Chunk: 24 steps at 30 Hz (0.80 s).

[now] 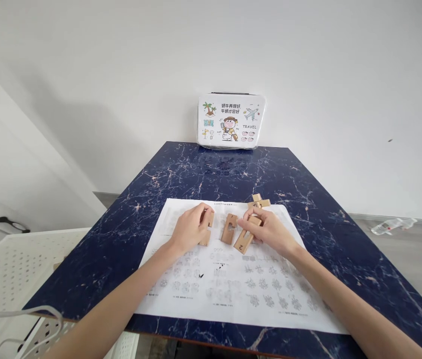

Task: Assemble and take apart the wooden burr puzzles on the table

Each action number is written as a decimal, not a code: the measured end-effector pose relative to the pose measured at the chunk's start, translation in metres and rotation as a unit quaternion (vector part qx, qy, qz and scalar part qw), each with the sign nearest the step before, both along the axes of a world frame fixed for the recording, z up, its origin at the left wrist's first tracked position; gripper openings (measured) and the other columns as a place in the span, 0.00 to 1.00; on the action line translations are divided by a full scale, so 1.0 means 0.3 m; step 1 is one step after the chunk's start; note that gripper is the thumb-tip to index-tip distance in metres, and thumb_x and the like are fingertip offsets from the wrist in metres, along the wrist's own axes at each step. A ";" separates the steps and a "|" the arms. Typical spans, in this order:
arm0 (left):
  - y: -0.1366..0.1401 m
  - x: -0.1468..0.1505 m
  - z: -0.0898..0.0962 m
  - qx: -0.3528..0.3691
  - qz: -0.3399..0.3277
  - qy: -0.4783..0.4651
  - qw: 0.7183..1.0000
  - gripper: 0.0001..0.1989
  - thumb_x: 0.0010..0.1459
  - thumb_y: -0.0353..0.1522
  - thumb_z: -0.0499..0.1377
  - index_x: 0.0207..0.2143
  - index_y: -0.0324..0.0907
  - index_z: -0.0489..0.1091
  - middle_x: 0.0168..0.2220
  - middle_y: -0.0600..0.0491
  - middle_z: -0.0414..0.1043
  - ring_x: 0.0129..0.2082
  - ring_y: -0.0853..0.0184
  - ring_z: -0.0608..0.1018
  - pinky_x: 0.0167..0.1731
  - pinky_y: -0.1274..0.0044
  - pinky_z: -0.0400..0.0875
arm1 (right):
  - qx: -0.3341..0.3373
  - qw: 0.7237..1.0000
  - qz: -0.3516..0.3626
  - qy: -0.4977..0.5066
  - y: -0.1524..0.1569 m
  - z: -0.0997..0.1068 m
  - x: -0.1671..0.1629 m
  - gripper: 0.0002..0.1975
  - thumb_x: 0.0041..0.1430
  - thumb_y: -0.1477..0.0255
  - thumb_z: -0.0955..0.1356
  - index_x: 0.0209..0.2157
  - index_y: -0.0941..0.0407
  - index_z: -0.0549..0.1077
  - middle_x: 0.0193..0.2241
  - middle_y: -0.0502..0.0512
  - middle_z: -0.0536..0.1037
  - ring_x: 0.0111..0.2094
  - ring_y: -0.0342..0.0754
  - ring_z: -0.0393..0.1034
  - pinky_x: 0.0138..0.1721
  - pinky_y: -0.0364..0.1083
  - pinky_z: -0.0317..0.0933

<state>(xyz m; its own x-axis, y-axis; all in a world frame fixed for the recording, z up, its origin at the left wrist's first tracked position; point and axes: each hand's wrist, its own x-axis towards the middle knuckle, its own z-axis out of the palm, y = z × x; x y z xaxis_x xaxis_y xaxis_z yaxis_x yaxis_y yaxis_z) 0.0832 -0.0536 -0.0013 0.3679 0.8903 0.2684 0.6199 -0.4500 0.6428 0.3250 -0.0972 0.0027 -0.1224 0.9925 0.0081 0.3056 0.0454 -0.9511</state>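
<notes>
My left hand [192,227] closes its fingers round the upper part of a notched wooden puzzle block [204,237], partly hidden by the fingers. My right hand [269,229] grips another slotted wooden block [244,243] that lies tilted and bears the number 2. Between the hands sits a third slotted wooden block [227,234], touched by neither hand as far as I can see. Just beyond my right hand are crossed wooden pieces [259,202]. Under all of these spreads a white sheet [233,304] printed with small diagrams.
The sheet lies on a dark blue marbled table [151,189]. A white case with cartoon prints [231,122] stands at the far edge against the wall. White perforated furniture [5,269] and a pale cable [46,310] are at left. A clear plastic bottle [386,226] lies on the floor at right.
</notes>
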 end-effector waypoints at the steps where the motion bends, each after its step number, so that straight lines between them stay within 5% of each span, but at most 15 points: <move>1: 0.000 -0.001 -0.002 0.011 0.006 0.013 1.000 0.12 0.73 0.35 0.49 0.39 0.44 0.69 0.34 0.54 0.76 0.28 0.66 0.72 0.31 0.73 0.58 | 0.018 0.999 -0.001 -0.039 0.003 -0.006 0.002 0.21 0.60 0.49 0.72 0.30 0.53 0.69 0.18 0.46 0.68 0.18 0.42 0.57 0.20 0.43 0.49; 12: -0.003 -0.013 -0.022 0.027 0.049 0.111 0.992 0.12 0.74 0.31 0.45 0.48 0.44 0.67 0.40 0.50 0.78 0.34 0.61 0.78 0.34 0.71 0.63 | 0.139 0.955 -0.060 -0.256 -0.014 -0.085 -0.033 0.23 0.72 0.50 0.60 0.45 0.53 0.73 0.22 0.53 0.77 0.22 0.50 0.68 0.25 0.47 0.54; 18: -0.030 -0.001 -0.003 0.065 -0.089 0.020 0.994 0.09 0.71 0.37 0.53 0.49 0.44 0.67 0.51 0.45 0.72 0.49 0.58 0.76 0.51 0.65 0.71 | 0.189 0.931 -0.081 -0.303 -0.012 -0.102 -0.035 0.21 0.73 0.52 0.60 0.43 0.54 0.74 0.42 0.62 0.80 0.29 0.51 0.72 0.29 0.49 0.58; 24: -0.060 0.015 0.009 0.033 -0.172 0.050 0.983 0.30 0.59 0.46 0.67 0.59 0.46 0.65 0.64 0.41 0.63 0.66 0.47 0.64 0.64 0.54 0.63 | 0.188 0.950 -0.047 -0.244 -0.010 -0.097 -0.039 0.15 0.73 0.58 0.62 0.46 0.54 0.72 0.46 0.62 0.79 0.28 0.49 0.72 0.33 0.51 0.64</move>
